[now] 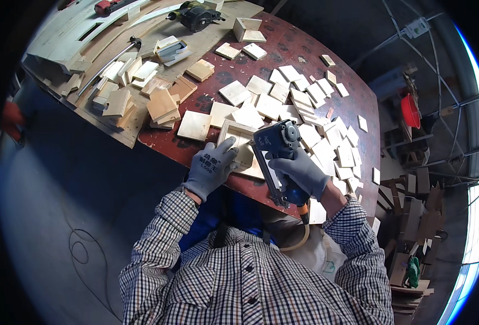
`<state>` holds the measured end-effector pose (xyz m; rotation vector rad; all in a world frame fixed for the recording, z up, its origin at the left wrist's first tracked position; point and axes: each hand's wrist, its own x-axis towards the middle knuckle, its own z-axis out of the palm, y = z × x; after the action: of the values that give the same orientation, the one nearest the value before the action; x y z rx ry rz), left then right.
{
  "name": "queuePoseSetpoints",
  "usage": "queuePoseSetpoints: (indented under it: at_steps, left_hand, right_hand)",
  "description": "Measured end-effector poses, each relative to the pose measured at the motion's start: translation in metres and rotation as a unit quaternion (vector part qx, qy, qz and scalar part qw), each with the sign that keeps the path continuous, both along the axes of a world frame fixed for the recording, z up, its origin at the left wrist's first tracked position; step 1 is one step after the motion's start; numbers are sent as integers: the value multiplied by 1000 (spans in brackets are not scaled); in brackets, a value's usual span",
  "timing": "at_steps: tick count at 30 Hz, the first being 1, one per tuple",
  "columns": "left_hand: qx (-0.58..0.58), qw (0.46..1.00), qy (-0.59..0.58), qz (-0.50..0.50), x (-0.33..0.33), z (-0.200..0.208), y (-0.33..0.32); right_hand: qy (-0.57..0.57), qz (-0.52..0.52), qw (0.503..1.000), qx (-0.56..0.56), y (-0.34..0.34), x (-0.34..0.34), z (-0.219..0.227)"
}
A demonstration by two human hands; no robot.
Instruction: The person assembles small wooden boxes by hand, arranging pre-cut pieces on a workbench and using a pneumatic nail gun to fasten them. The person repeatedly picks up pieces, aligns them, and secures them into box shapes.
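Note:
My right hand [303, 172], in a grey glove, grips the handle of a dark blue pneumatic nail gun [276, 138]. An air hose [306, 233] runs down from the handle's end. In a matching glove, my left hand [212, 163] closes its fingers on the left wall of a small open wooden box [234, 128] at the table's near edge. The nail gun's nose is beside the box's right side; whether it touches the wood I cannot tell, since the tool covers that part. Small square wooden boards [247, 115] lie just beyond the box.
Loose wooden pieces [326, 141] cover much of the red table [299, 40]. Along the left are a hammer [135, 41], a grey tray [173, 50], stacked blocks [163, 105] and a dark power tool [196, 17]. Scrap boards [412, 216] and a red basin [410, 110] stand at the right.

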<state>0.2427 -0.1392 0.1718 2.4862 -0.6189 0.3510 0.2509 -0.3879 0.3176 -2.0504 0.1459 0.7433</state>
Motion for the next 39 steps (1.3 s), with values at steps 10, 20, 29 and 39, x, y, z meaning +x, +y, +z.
queuePoseSetpoints:
  at_steps: [10,20,29,39]
  left_hand:
    - [-79,986,76,124,3,-3,-9]
    - [-124,983,52,123,0,-4,-8]
    - [-141,983,24,113,-2,-15,-8]
    - [-135,985,12,106,-3,-8,-12]
  right_hand:
    - [-20,27,999,24,10,-6,-1]
    - [-22,68,997,24,28,-11,-3]
    - [-54,86,995,11,39,-12,-9]
    - [-67,75,995,1,34,-14,-17]
